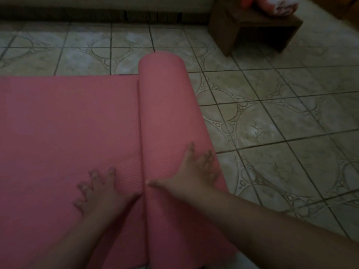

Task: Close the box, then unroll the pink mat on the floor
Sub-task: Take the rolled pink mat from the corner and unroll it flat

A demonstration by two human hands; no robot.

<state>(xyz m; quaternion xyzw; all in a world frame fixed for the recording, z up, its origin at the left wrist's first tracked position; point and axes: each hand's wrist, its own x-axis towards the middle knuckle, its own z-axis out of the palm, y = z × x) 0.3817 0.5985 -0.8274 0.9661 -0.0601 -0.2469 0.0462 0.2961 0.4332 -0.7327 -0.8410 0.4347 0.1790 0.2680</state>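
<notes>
Mat (68, 123) lies partly unrolled on the tile floor (272, 123), flat to my left, the roll (167, 113) not yet opened beside it. My left hand (99, 191) is spread flat on the laid part, holding it down. My right hand (196, 171) is open, palm on the roll's near end. It looks soft, light and grippy foam, likely to spring back, so I'd push from the top of the roll, not pinch it.
</notes>
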